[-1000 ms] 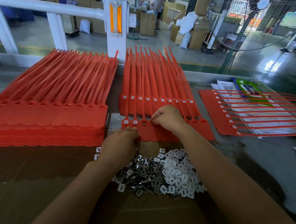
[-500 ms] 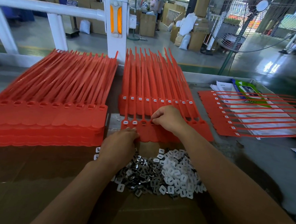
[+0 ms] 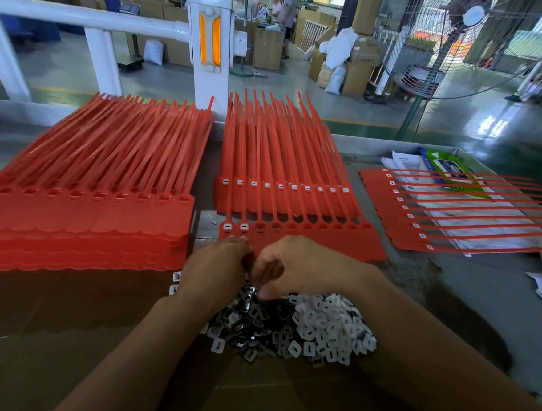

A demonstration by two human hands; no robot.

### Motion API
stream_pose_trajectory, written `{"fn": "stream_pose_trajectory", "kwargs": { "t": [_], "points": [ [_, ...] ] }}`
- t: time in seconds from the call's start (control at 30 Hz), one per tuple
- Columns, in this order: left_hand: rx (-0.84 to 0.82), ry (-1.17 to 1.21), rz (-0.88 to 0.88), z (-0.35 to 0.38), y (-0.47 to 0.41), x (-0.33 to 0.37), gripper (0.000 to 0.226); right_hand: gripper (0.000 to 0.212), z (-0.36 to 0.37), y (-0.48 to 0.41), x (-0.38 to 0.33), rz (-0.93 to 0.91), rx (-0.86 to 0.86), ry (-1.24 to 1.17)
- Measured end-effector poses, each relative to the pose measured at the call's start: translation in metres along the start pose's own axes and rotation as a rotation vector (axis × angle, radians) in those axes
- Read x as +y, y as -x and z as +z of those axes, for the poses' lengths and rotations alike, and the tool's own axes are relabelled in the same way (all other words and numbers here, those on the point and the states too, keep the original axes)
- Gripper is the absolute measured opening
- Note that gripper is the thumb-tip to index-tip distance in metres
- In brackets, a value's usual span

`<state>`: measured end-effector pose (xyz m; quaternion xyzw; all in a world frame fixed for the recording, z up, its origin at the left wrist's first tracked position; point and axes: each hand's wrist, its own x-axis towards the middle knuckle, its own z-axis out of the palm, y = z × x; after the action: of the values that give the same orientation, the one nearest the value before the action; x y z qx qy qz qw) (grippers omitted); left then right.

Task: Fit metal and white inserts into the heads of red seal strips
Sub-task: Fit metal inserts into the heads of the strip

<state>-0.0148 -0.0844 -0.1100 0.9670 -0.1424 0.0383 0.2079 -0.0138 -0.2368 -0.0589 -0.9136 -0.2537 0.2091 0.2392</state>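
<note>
A sheet of red seal strips point(image 3: 325, 238) lies in front of me; its two leftmost heads hold white inserts, and the heads beside them look dark or unfilled. Behind it lies another sheet point(image 3: 279, 202) with white inserts in every head. A pile of white inserts point(image 3: 328, 328) and dark metal inserts point(image 3: 248, 329) sits on cardboard just below. My left hand point(image 3: 214, 265) rests at the sheet's near edge, back up, fingers curled out of sight. My right hand point(image 3: 294, 268) is curled beside it, fingertips pinching at the top of the pile, blurred.
A thick stack of unfilled red strip sheets point(image 3: 79, 217) lies on the left. A filled sheet point(image 3: 391, 213) lies on the right over papers and a green packet point(image 3: 449, 166). Brown cardboard point(image 3: 61, 335) covers the near table. A white post point(image 3: 209, 40) and railing stand behind.
My right hand has come off the strip heads and dropped back toward me onto the insert pile. My left hand has stayed at the sheet's near edge.
</note>
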Motion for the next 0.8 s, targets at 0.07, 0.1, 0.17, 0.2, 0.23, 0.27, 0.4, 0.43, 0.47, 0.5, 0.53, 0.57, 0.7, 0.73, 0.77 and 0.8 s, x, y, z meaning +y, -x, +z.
{"fn": "stream_pose_trajectory", "kwargs": {
  "t": [0.07,0.1,0.17,0.2,0.23,0.27,0.4,0.43,0.47,0.5,0.53,0.57,0.7,0.73,0.77,0.8],
  "points": [
    [-0.004,-0.002,-0.002,0.000,0.000,-0.001,0.037,0.030,0.005,0.001,-0.003,-0.012,-0.051,0.048],
    [-0.005,-0.005,-0.004,0.001,-0.001,-0.001,0.039,0.032,0.008,0.001,-0.004,-0.012,-0.059,0.068],
    [-0.007,-0.009,-0.005,0.001,-0.001,-0.001,0.041,0.029,0.011,0.000,-0.004,-0.009,-0.044,0.082],
    [-0.007,-0.011,-0.004,0.000,-0.001,-0.001,0.040,0.025,0.012,0.000,-0.004,-0.011,-0.030,0.080],
    [-0.008,-0.015,-0.005,0.000,-0.001,-0.001,0.039,0.021,0.012,0.000,-0.004,-0.015,-0.017,0.077],
    [-0.010,-0.020,-0.005,0.000,-0.001,0.000,0.039,0.017,0.012,0.000,-0.004,-0.020,-0.009,0.078],
    [-0.005,-0.024,-0.003,0.001,-0.001,-0.001,0.039,0.008,0.011,0.000,-0.002,-0.043,0.003,0.067],
    [-0.003,-0.022,-0.001,0.001,-0.001,-0.001,0.039,0.007,0.010,0.000,-0.002,-0.046,0.011,0.049],
    [-0.001,-0.020,0.001,0.001,-0.001,-0.001,0.039,0.006,0.009,0.001,-0.001,-0.049,0.022,0.029],
    [0.000,-0.018,0.002,0.001,0.000,-0.001,0.039,0.006,0.008,0.001,0.000,-0.050,0.034,0.011],
    [0.001,-0.015,0.004,0.001,0.000,-0.001,0.039,0.005,0.006,0.001,0.001,-0.047,0.048,-0.007],
    [0.003,-0.010,0.005,0.001,0.000,-0.001,0.039,0.004,0.005,0.001,0.002,-0.040,0.066,-0.027],
    [0.014,-0.014,0.008,0.001,0.000,0.000,0.041,0.008,0.000,0.002,0.007,-0.007,0.172,-0.085],
    [0.017,-0.016,0.009,0.002,0.000,-0.001,0.043,0.010,-0.001,0.002,0.009,-0.002,0.207,-0.100],
    [0.021,-0.016,0.010,0.002,0.000,-0.001,0.043,0.012,-0.003,0.001,0.012,0.008,0.249,-0.121],
    [0.024,-0.016,0.011,0.002,0.000,-0.001,0.044,0.014,-0.005,0.001,0.015,0.024,0.295,-0.145]
  ]
}}
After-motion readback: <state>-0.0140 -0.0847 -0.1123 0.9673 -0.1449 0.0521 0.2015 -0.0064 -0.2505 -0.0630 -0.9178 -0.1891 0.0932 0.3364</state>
